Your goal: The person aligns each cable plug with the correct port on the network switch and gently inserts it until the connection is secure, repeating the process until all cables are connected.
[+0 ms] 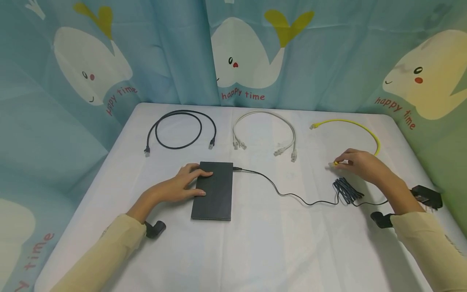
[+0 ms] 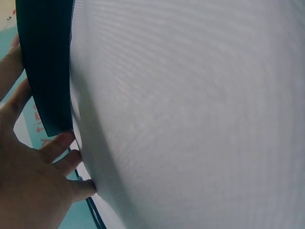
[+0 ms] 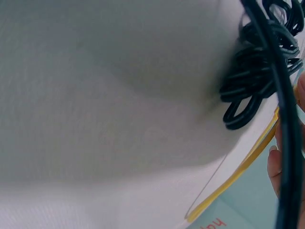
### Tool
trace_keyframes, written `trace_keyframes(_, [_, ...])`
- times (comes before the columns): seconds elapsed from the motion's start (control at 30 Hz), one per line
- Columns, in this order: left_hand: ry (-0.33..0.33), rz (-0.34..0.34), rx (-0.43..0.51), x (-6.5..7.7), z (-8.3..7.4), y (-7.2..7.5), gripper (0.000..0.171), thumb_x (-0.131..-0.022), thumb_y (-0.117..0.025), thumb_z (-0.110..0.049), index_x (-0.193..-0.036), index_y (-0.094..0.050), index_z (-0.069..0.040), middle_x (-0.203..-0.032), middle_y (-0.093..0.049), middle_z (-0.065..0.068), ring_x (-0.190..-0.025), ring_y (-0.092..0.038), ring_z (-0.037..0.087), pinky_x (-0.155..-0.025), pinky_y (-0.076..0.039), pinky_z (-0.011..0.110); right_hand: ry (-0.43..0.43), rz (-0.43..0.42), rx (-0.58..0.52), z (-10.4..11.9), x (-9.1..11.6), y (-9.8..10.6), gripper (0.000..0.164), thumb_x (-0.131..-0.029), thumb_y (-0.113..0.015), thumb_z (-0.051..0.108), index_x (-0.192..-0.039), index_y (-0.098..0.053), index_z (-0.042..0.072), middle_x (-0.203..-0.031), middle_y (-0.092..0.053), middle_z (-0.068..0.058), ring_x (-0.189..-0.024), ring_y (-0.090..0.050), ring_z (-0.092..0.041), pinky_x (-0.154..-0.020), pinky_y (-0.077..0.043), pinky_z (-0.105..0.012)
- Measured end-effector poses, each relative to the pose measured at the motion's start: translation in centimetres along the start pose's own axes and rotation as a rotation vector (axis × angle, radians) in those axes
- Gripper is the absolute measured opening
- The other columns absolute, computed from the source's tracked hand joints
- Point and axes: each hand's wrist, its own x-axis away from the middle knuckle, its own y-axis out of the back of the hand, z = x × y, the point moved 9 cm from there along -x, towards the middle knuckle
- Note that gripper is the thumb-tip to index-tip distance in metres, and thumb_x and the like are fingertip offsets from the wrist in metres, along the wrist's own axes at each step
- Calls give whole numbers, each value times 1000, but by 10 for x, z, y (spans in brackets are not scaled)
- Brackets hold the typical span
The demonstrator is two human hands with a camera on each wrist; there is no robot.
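Observation:
A flat black rectangular device [image 1: 212,192] lies on the white table, with a black power cord plug at its upper right side. My left hand [image 1: 180,184] rests on its left part, index finger and thumb stretched over the top; in the left wrist view, other fingers of the left hand [image 2: 38,176] sit by the device's edge. Between the thumb and fingers of my right hand [image 1: 363,165] is the connector end of a yellow network cable [image 1: 355,121]. Its far connector lies on the cloth, and the cable [image 3: 238,169] arcs behind the hand.
A black network cable [image 1: 200,127] lies coiled at back left, and white network cables [image 1: 268,112] lie at back middle. The bundled power cord [image 1: 347,190] sits below my right hand and leads to a black power adapter [image 1: 427,196]. A printed curtain [image 1: 175,52] surrounds the table.

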Motion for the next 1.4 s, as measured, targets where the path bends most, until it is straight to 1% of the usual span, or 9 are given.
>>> trace_keyframes(0.2, [-6,1,-1,2,-1,2,58,-88,-62,-45,-140,-44,-26,-149,-13,22,-136,-13,41,-99,-25,64,-4,-5,-12,4,-4,-1,16,-82,-74,14,-95,-72,4,-92,-63,-6,-76,-58,-20,-65,-47,-39])
trace_keyframes(0.47, [-4,3,-1,2,-2,2,58,-88,-63,-44,-140,-44,-25,-149,-13,23,-136,-13,42,-99,-25,64,31,-10,-15,12,-6,-3,16,-81,-74,13,-94,-72,4,-91,-63,-6,-75,-58,-20,-65,-47,-40])
trace_keyframes(0.67, [-3,5,0,1,-2,1,58,-89,-63,-43,-140,-44,-25,-149,-13,23,-136,-14,41,-99,-25,64,-15,31,-10,14,-7,-8,17,-83,-72,14,-98,-72,5,-95,-63,-6,-80,-60,-23,-68,-48,-43])
trace_keyframes(0.73, [-2,5,0,1,-2,1,58,-89,-63,-43,-140,-44,-25,-149,-13,23,-135,-14,42,-99,-25,64,-19,44,-1,17,-7,-8,17,-84,-72,15,-98,-72,5,-95,-63,-6,-83,-60,-24,-70,-49,-44])
trace_keyframes(0.83, [-8,4,-1,2,-2,1,58,-89,-62,-43,-140,-44,-24,-148,-13,24,-135,-14,43,-99,-25,64,-4,47,14,23,-9,-8,17,-83,-72,14,-98,-72,6,-95,-63,-5,-84,-61,-24,-71,-49,-43])
trace_keyframes(0.93, [-11,2,2,2,-2,1,58,-89,-62,-43,-140,-44,-23,-148,-13,25,-135,-14,44,-99,-25,65,15,42,19,28,-10,-6,17,-82,-73,13,-98,-72,6,-94,-63,-4,-81,-60,-22,-69,-49,-41])
trace_keyframes(1.13, [-11,1,0,2,-2,0,58,-89,-62,-43,-140,-44,-23,-148,-13,25,-135,-14,44,-98,-25,65,22,55,17,34,-11,-7,17,-82,-73,14,-97,-73,6,-94,-63,-3,-80,-59,-20,-67,-49,-40])
trace_keyframes(1.4, [-9,3,7,1,-2,0,58,-89,-62,-44,-140,-43,-24,-148,-13,23,-135,-14,43,-99,-25,64,88,39,46,47,-11,-7,15,-81,-74,13,-95,-73,7,-92,-62,-2,-77,-59,-18,-65,-49,-38])
